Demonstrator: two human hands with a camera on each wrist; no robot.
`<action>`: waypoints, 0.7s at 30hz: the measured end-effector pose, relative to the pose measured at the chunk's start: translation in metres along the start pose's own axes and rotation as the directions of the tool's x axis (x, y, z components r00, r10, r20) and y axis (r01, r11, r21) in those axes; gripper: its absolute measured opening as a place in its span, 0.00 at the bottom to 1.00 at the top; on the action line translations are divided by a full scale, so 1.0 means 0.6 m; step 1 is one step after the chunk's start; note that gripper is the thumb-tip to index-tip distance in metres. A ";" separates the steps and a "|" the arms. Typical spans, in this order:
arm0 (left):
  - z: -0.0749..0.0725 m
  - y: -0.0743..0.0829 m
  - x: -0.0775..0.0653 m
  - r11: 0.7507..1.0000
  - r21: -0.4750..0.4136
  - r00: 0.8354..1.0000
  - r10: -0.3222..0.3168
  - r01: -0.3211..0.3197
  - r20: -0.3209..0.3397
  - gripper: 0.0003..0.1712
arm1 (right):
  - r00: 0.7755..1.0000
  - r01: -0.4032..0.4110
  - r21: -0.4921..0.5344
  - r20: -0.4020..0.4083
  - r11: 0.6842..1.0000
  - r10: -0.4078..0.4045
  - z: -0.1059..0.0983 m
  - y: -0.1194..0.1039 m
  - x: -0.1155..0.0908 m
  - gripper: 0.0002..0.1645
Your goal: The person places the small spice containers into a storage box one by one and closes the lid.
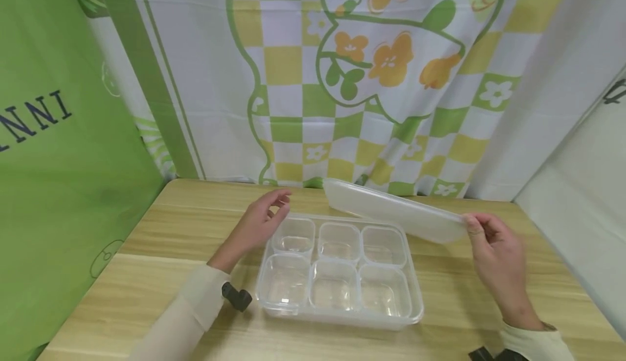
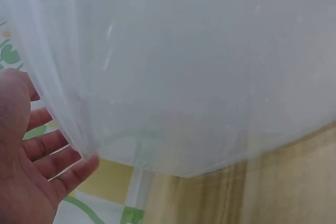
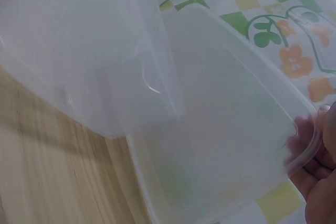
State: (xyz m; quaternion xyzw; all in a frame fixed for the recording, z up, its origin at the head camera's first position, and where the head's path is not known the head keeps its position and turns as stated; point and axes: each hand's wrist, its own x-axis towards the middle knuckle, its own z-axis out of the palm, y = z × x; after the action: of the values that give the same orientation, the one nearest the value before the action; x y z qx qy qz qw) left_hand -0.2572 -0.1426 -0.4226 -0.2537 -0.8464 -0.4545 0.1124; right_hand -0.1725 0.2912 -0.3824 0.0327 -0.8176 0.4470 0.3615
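A clear plastic storage box point(image 1: 342, 319) with several small square compartments point(image 1: 337, 290) sits on the table. My right hand point(image 1: 499, 252) pinches one end of a translucent flat lid point(image 1: 391, 207), which is tilted behind the box's far right side. In the right wrist view, the thumb and fingers of that hand point(image 3: 321, 174) grip the corner of the lid point(image 3: 210, 108). At the box's far left corner is my left hand point(image 1: 261, 217), its fingers loosely bent. The left wrist view has these fingers point(image 2: 55, 145) beside the box's wall point(image 2: 189, 66); firm contact is unclear.
A wood-grain table point(image 1: 186, 236) lies under the box. Behind it hangs a checked, flowered curtain point(image 1: 286, 67), with a green cloth point(image 1: 63, 187) at the left and a pale cloth point(image 1: 582, 149) at the right. Black wrist cameras point(image 1: 237, 297) sit on both sleeves.
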 end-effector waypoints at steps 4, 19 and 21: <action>-0.006 0.004 0.014 0.999 0.034 0.999 0.032 -0.032 0.022 0.24 | 0.999 -0.014 0.050 0.032 0.999 0.013 0.023 0.007 0.008 0.05; -0.015 0.024 0.072 0.995 0.103 0.993 -0.007 -0.006 0.119 0.13 | 0.995 -0.061 0.222 0.092 0.973 0.041 0.076 0.010 0.029 0.07; -0.017 0.026 0.075 0.992 0.126 0.995 0.002 -0.015 0.097 0.09 | 0.993 -0.088 0.243 0.100 0.966 0.065 0.080 0.010 0.032 0.09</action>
State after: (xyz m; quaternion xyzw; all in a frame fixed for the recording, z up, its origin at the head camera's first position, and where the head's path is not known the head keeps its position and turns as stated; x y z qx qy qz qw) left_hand -0.2871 -0.1293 -0.3867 -0.2714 -0.8769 -0.3867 0.0890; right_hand -0.2155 0.2637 -0.3910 0.0662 -0.7721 0.5567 0.2994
